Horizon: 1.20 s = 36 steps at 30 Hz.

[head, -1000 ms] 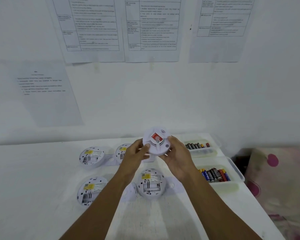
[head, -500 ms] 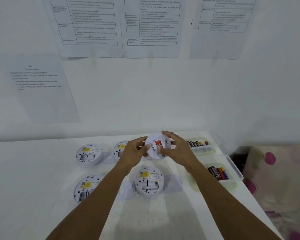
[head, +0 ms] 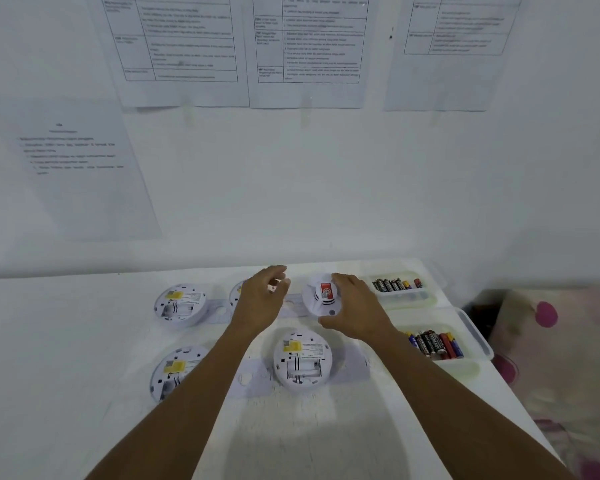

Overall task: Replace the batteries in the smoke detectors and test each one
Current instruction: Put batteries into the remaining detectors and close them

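A white smoke detector (head: pixel 321 296) with a red label faces up at the back of the white table (head: pixel 66 341). My right hand (head: pixel 355 308) grips its rim, thumb at the near edge and fingers at the far edge. My left hand (head: pixel 261 299) hovers just left of it with loosely curled fingers, holding nothing, and covers most of another detector (head: pixel 237 293). Three more detectors lie upside down with open battery bays: back left (head: pixel 181 304), front left (head: pixel 172 370), front middle (head: pixel 302 362).
Two clear trays of batteries stand at the right: a back tray (head: pixel 430 299) and a front tray (head: pixel 480 341). Flat white base plates (head: pixel 253 379) lie between the detectors. A pink-dotted fabric (head: pixel 551 341) lies past the table's right edge. Printed sheets hang on the wall.
The red-labelled detector went from being held up in both hands down to the table at the back. My left hand let go of it and moved left.
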Available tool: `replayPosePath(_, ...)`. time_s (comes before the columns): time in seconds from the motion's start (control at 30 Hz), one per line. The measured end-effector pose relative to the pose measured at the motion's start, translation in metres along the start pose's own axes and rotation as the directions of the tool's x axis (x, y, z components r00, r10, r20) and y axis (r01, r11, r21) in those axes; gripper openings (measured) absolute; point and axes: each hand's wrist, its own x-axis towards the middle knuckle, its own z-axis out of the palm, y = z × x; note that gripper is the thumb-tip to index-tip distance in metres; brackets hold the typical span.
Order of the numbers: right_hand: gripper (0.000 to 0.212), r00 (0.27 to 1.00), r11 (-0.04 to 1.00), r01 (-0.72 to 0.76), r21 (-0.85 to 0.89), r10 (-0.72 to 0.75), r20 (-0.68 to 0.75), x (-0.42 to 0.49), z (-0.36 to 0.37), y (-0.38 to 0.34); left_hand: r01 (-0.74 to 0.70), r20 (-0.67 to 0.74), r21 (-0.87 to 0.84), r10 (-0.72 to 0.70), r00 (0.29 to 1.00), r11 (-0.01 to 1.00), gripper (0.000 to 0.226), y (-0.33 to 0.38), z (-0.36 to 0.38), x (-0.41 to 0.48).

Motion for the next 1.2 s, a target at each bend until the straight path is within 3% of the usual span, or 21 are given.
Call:
replayPosePath(0.13, 0.073, 0.995, 0.996, -0.094, 0.005, 0.094, 0.03, 0.0, 0.011, 0.006, -0.042, -0.015, 0.249, 0.047, 0.999, 0.968, 0.049, -0.016, -0.01, 0.002)
replayPosePath(0.27, 0.064, 0.989, 0.989, -0.149, 0.009, 0.149, 0.007, 0.001, 0.018, 0.003, 0.044, 0.052, 0.469, -0.077, 0.996, 0.882, 0.081, -0.032, -0.017, 0.004)
replayPosePath(0.47, 0.054, 0.995, 0.993, -0.097, -0.059, 0.098, 0.015, 0.004, 0.025, 0.002, 0.12, 0.08, 0.491, -0.181, 0.98, 0.863, 0.099, -0.051, -0.019, 0.01)
replayPosePath(0.6, 0.056, 0.994, 0.994, -0.104, -0.029, 0.105, 0.018, 0.009, 0.024, 0.003, 0.127, 0.081, 0.383, -0.17, 0.982, 0.915, 0.103, -0.049, -0.02, 0.009)
replayPosePath(0.77, 0.059, 0.994, 0.994, -0.107, 0.03, 0.106, 0.022, 0.011, 0.026, 0.004, 0.045, 0.041, 0.224, -0.055, 0.998, 0.973, 0.105, -0.048, -0.022, 0.009)
replayPosePath(0.9, 0.047, 0.992, 0.983, -0.032, 0.181, 0.053, -0.112, 0.011, 0.018, -0.016, -0.072, 0.001, 0.103, 0.073, 0.997, 0.992, 0.107, -0.034, -0.023, 0.006)
replayPosePath(0.97, 0.037, 0.992, 0.896, -0.073, 0.439, 0.109, -0.058, 0.009, 0.008, -0.036, -0.143, 0.003, 0.057, 0.143, 0.99, 0.988, 0.109, -0.028, -0.019, 0.003)
replayPosePath(1.07, 0.027, 0.98, 0.62, -0.19, 0.761, 0.163, 0.112, 0.005, -0.003, -0.054, -0.196, 0.014, -0.034, 0.196, 0.98, 0.98, 0.109, -0.018, -0.014, -0.004)
replayPosePath(1.13, 0.022, 0.973, 0.51, -0.211, 0.834, 0.195, 0.127, 0.002, -0.008, -0.055, -0.112, 0.018, -0.223, 0.119, 0.993, 0.968, 0.106, -0.011, -0.013, -0.008)
replayPosePath(1.2, 0.024, 0.968, 0.432, -0.219, 0.875, 0.21, 0.138, -0.002, -0.015, -0.054, 0.042, 0.035, -0.53, -0.028, 0.999, 0.847, 0.082, 0.0, -0.015, -0.01)
